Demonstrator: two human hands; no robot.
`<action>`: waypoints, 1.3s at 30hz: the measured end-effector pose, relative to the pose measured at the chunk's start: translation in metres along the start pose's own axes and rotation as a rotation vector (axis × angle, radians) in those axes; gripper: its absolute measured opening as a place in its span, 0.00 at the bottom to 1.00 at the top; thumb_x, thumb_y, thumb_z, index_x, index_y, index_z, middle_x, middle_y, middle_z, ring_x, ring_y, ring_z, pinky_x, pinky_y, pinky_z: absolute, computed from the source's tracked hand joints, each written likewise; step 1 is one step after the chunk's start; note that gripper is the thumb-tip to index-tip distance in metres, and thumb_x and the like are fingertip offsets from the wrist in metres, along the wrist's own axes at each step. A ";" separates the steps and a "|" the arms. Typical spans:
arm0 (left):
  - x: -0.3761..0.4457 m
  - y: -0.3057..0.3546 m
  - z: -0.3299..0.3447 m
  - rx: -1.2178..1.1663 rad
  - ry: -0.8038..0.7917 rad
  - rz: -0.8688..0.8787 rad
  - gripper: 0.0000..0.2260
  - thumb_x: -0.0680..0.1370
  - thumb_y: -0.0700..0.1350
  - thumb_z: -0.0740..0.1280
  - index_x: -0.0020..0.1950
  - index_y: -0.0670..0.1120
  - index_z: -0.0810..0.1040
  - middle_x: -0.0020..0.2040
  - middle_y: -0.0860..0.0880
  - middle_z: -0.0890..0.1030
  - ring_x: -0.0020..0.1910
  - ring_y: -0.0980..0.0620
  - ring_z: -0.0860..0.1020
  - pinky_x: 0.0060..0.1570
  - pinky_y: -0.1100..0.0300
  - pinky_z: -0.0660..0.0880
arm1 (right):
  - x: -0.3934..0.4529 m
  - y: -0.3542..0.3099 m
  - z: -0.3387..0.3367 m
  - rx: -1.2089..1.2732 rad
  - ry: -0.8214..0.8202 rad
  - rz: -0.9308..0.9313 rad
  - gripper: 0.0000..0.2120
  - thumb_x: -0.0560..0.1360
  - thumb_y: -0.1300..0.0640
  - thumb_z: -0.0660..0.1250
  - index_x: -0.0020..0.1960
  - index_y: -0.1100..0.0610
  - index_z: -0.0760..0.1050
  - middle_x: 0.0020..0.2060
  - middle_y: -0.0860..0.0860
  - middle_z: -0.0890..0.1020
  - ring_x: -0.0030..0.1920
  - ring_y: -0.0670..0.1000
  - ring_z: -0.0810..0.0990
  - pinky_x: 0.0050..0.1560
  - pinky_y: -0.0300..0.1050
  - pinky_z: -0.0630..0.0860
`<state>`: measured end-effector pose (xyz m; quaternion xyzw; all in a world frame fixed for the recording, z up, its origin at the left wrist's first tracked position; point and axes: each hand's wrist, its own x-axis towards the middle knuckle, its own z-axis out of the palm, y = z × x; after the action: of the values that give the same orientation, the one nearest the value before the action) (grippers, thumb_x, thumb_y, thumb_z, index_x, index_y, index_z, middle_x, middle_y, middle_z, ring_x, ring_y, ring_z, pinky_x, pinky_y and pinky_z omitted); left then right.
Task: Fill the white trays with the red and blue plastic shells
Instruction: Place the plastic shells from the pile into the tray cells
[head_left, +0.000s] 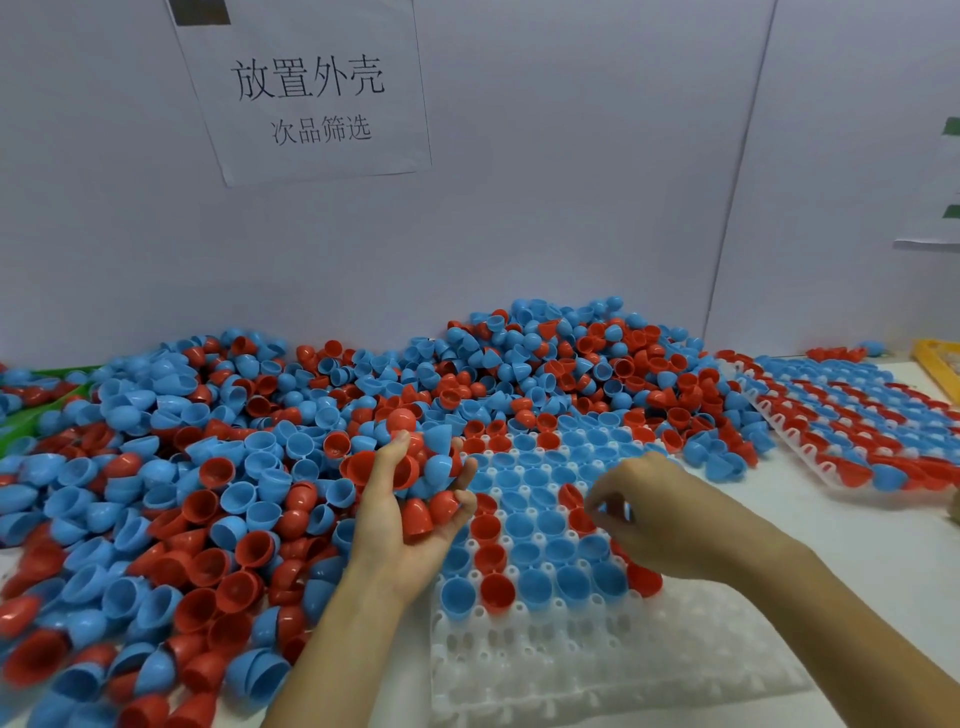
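Shells (415, 467) cupped in our left hand (400, 519), beside the tray (597, 665).
Our right hand (639, 514) pinches a blue shell over the filled rows; empty cups lie nearer us, just below it.

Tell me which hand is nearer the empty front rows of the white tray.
Right. The right hand hangs over the tray, just behind its empty front rows. The left hand, cupping a handful of shells, sits off the tray's left edge.

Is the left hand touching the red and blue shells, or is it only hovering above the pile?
Touching. The head view shows the left hand palm up, its fingers curled round a handful of red and blue shells that rest directly on the palm.
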<state>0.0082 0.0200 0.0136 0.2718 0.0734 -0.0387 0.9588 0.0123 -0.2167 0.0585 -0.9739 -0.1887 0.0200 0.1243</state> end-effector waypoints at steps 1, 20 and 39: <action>-0.001 0.000 0.000 0.011 -0.013 -0.008 0.26 0.69 0.50 0.76 0.64 0.41 0.80 0.55 0.40 0.84 0.48 0.42 0.84 0.30 0.56 0.77 | 0.005 -0.008 0.002 0.078 0.047 -0.028 0.10 0.80 0.55 0.67 0.59 0.50 0.81 0.47 0.43 0.83 0.42 0.40 0.81 0.43 0.34 0.80; -0.007 0.000 0.006 0.134 -0.109 -0.106 0.17 0.73 0.50 0.73 0.57 0.41 0.84 0.52 0.39 0.84 0.43 0.44 0.82 0.30 0.58 0.76 | 0.063 -0.068 0.025 0.762 0.485 -0.002 0.08 0.78 0.63 0.68 0.50 0.51 0.78 0.33 0.56 0.83 0.26 0.42 0.74 0.28 0.31 0.70; -0.002 -0.001 0.003 0.137 -0.080 -0.100 0.16 0.71 0.49 0.76 0.53 0.40 0.83 0.49 0.39 0.83 0.41 0.46 0.81 0.29 0.58 0.76 | 0.057 -0.063 0.035 0.376 0.500 -0.126 0.06 0.74 0.59 0.70 0.41 0.51 0.75 0.41 0.44 0.76 0.42 0.43 0.75 0.43 0.36 0.73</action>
<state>0.0062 0.0179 0.0160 0.3310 0.0460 -0.1023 0.9369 0.0397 -0.1301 0.0413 -0.8950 -0.2050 -0.1934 0.3458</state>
